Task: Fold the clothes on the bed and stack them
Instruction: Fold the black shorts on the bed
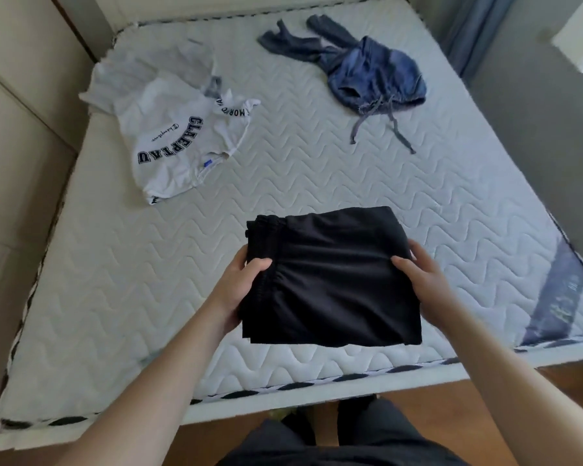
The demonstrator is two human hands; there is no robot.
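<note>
A bare quilted mattress (283, 183) is filling a room with a wood floor (572, 398). Above its near edge, the left hand (241, 287) and right hand (424, 280) are gripping the folded black garment (334, 280) by its sides, thumbs on top, its long axis running away from the person and its waistband lying left.

Folded garment (334, 280) sat near-centre over the bed (317, 176), held between left hand (239, 284) and right hand (421, 280). Printed shirt (169, 129) lay far left on the bed; drawstring shorts (374, 75) far right, well apart.

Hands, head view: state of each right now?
Left hand: grips the left edge of the folded black garment.
Right hand: grips its right edge.
</note>
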